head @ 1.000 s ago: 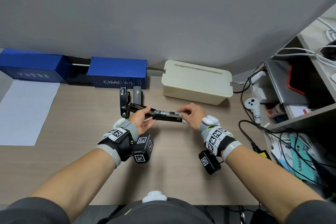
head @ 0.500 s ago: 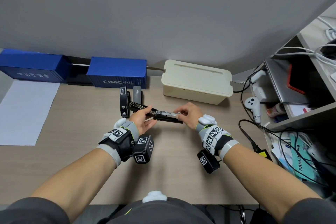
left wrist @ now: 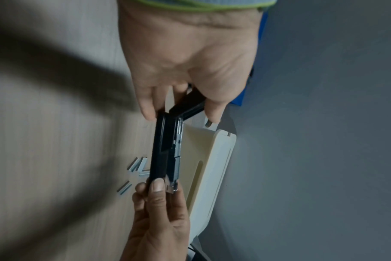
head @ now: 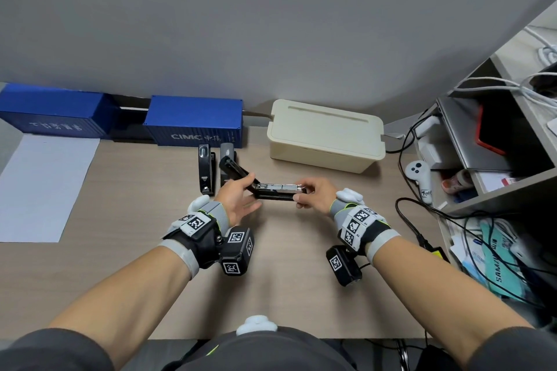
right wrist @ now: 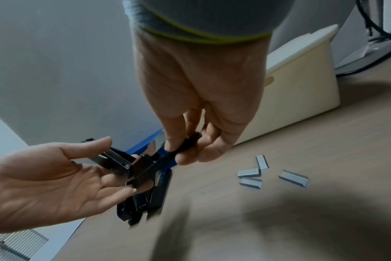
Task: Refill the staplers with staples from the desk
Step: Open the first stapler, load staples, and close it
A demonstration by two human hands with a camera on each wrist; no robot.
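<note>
Paper sheet: we see a white sheet (head: 42,187) lying flat at the left edge of the counter (head: 126,265).
Blue boxes: two blue container-shaped boxes (head: 193,120) stand along the back edge of the counter, against the wall.
Spare staplers: two black staplers (head: 206,169) lie side by side just in front of the right-hand blue box.
Left hand: our left hand (head: 235,199) holds the hinge end of the open stapler (head: 271,190); the thumb lies on the raised lid and the fingers (right wrist: 114,192), nearly straight and slightly spread, support it from beneath.
Open stapler: we hold it in the air above the middle of the counter, lid swung up to the left and the metal staple channel facing up.
Right hand: our right hand (head: 316,196) pinches the stapler's front end between thumb and curled fingers (right wrist: 174,139).
Staples: several short grey staple strips (right wrist: 257,169) lie loose on the counter below the stapler, near the cream box.
Cream box: a lidded cream plastic box (head: 325,135) sits at the back edge, right of centre.
</note>
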